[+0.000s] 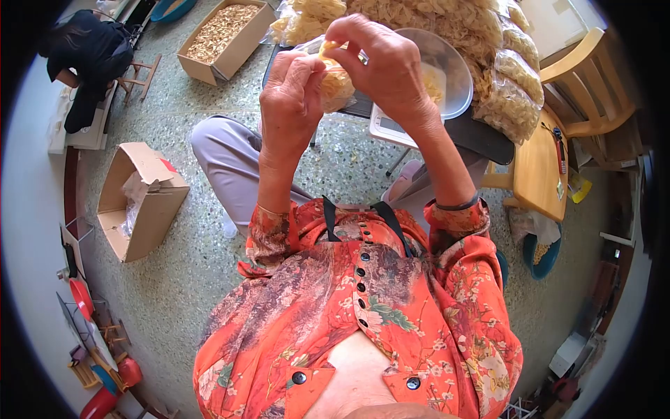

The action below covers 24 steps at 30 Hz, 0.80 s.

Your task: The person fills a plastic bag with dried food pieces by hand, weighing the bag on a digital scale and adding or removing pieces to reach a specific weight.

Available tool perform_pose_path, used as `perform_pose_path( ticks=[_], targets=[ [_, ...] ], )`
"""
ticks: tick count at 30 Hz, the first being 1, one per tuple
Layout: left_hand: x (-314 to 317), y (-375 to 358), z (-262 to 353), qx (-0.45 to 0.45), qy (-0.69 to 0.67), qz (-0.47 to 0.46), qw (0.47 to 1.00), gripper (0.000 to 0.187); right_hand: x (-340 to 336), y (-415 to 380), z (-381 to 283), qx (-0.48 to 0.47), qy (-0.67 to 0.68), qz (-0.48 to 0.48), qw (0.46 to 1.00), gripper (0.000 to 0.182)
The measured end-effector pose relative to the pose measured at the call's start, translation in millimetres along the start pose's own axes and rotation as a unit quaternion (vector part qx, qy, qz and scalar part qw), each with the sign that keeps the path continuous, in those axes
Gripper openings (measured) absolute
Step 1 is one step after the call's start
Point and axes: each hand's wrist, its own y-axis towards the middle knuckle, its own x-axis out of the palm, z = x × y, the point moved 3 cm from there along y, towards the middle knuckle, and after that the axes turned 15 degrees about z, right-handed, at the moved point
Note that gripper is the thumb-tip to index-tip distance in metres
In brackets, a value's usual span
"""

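Orange floral blouse closest, black counter beyond it, clear bowl on a scale there, left hand and right hand both pinching a small bag of pale chips just before the bowl

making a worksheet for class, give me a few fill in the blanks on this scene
1. Both hands, the left hand and the right hand, hold one small clear ____ of yellow snacks.
2. Behind the hands, a clear bowl sits on a white ____.
3. The open cardboard box stands on the ____.

Missing words: bag; scale; floor
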Motion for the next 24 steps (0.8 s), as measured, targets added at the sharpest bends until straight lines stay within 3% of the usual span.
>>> perform_pose_path(
  ticks=[2, 6, 8, 12, 15, 17, 19, 21, 22, 24],
  targets=[
    [-0.8, 1.6, 2.3, 0.033, 0.008, 0.012, 0.999, 0.012, 7.1, -4.0, 2.2, -0.094, -0.081, -0.045, 0.991, 0.015],
    [0.8, 0.2, 0.3, 0.025, 0.002, 0.025, 0.999, 0.011, 6.1, -6.8, 0.9, -0.163, -0.046, -0.035, 0.985, 0.016],
    [0.9, 0.2, 1.7, 0.005, 0.008, 0.034, 0.999, 0.011, -0.4, -12.8, -3.9, -0.096, -0.037, -0.041, 0.994, 0.017],
    [2.6, 2.3, 7.1, 0.051, -0.008, 0.036, 0.998, 0.015, 7.3, -22.5, -6.8, -0.126, -0.089, -0.086, 0.984, 0.034],
    [4.1, 0.0, 6.1, 0.027, 0.006, 0.021, 0.999, 0.01, 8.2, -25.6, 1.9, -0.141, -0.072, -0.054, 0.986, 0.037],
    [2.0, -4.5, 0.4, -0.01, 0.024, 0.001, 1.0, 0.012, -1.2, -26.2, 2.1, -0.107, -0.033, -0.032, 0.993, 0.032],
    [2.9, -5.8, -3.4, 0.028, 0.02, 0.014, 0.999, 0.011, -18.6, -19.3, 2.0, -0.043, 0.019, -0.028, 0.998, 0.025],
    [2.5, -10.8, -8.4, -0.039, 0.047, -0.022, 0.998, 0.009, -33.9, -14.4, 4.9, -0.061, -0.005, -0.007, 0.998, 0.02],
    [2.5, -10.4, -7.3, -0.004, 0.057, -0.01, 0.998, 0.005, -42.0, -14.5, 9.9, -0.048, -0.047, -0.034, 0.997, 0.018],
    [5.4, -8.9, -6.1, -0.024, 0.057, -0.025, 0.998, 0.007, -58.8, -12.7, 24.3, -0.025, -0.121, -0.084, 0.989, 0.015]
  ],
)
